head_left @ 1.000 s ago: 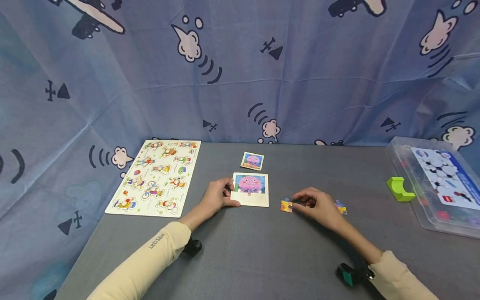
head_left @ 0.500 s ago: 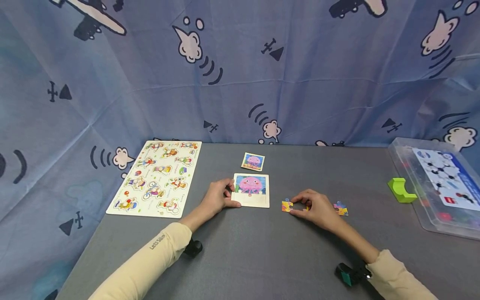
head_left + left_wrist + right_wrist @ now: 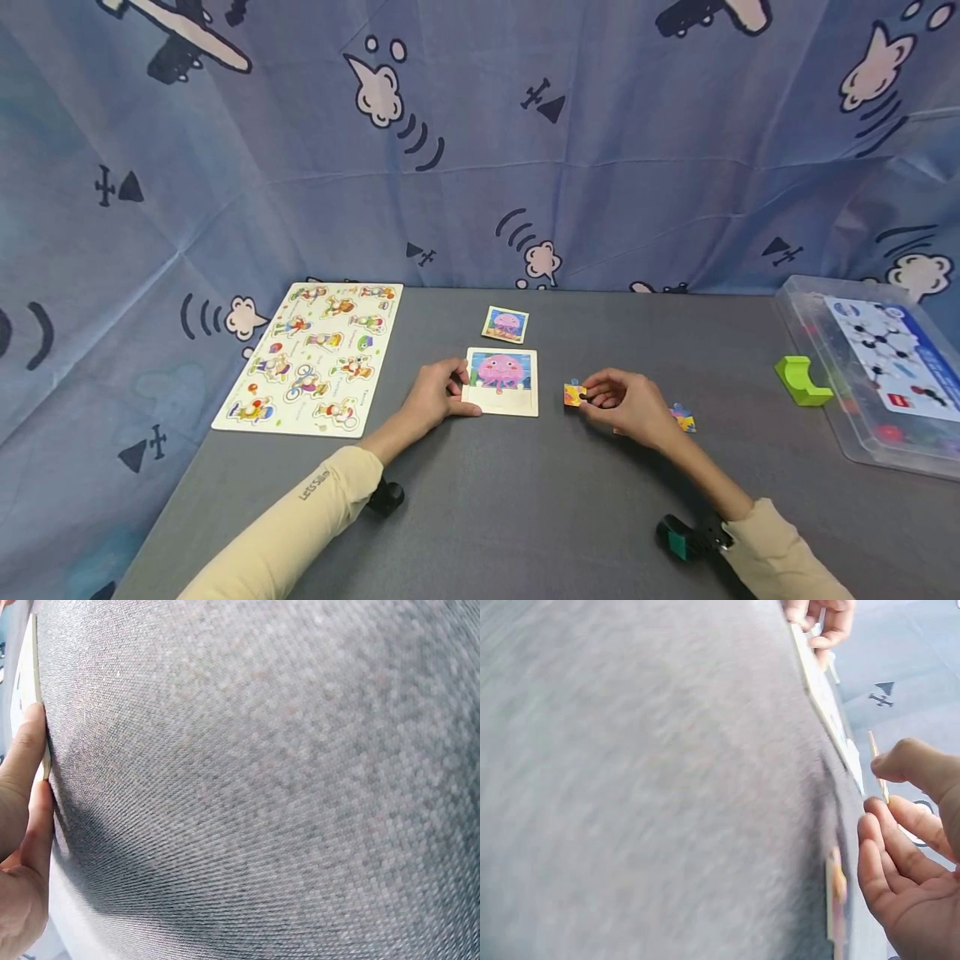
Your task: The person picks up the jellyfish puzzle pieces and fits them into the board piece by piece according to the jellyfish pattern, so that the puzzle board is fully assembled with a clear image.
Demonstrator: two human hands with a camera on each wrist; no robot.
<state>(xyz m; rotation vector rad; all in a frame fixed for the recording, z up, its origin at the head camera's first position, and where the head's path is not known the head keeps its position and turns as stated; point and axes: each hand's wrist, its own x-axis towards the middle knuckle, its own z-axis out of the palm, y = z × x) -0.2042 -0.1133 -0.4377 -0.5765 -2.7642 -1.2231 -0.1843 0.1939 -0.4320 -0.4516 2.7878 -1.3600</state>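
Observation:
My left hand [image 3: 437, 388] holds the left edge of a small puzzle board [image 3: 517, 402], thumb near its lower corner. The board lies flat, with a pink octopus picture on its upper part and a bare pale strip below. In the left wrist view, the thumb and a finger touch the rim of the puzzle board [image 3: 36, 686]. To the right, my right hand [image 3: 628, 407] pinches a yellow and orange jigsaw piece [image 3: 573, 394] between thumb and finger. The right wrist view shows this jigsaw piece [image 3: 878, 765] edge-on, above the table.
Another jigsaw piece [image 3: 682, 417] lies behind the right hand; a further one is mostly hidden under it. A small octopus picture card [image 3: 506, 324] sits beyond the board. A large picture board [image 3: 306, 358] is left; a green arch block [image 3: 801, 381] and clear plastic box [image 3: 847, 417] are right.
The right hand has closed its thumb and fingers on the jigsaw piece and raised it off the table, slightly away from me. The left hand and puzzle board have stayed in place.

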